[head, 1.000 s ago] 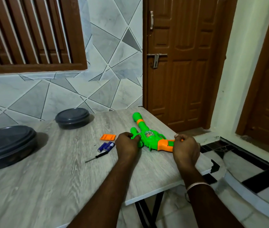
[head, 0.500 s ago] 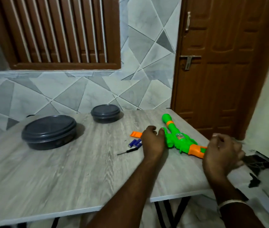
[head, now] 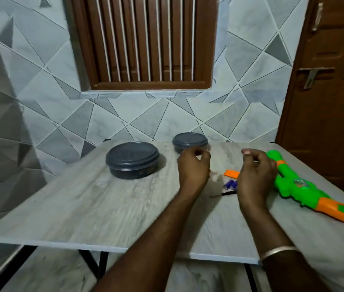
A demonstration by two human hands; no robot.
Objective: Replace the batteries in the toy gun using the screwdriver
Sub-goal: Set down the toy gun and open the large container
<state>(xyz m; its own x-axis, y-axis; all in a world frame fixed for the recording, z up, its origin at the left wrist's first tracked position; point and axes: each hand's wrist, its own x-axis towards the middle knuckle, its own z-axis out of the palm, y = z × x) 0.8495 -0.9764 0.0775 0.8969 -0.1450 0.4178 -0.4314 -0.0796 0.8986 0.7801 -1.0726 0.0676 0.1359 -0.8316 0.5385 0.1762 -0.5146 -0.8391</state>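
Head view: grey wood-grain worktop (head: 82, 207) against tiled wall. Toy gun (head: 293, 184) lies at right edge. Left hand (head: 194, 167) and right hand (head: 255, 175) hover loosely curled, holding nothing; screwdriver (head: 226, 193) between them.

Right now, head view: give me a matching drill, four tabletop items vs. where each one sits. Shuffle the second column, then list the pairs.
Items:
1. toy gun
2. large dark container
3. small dark container
4. screwdriver

Places:
A. far table edge, just beyond the left hand
B. flat on the table between the two wrists
C. right side of the table, lying past the right hand
D. left of both hands, lid on

Pairs: 1-C, 2-D, 3-A, 4-B
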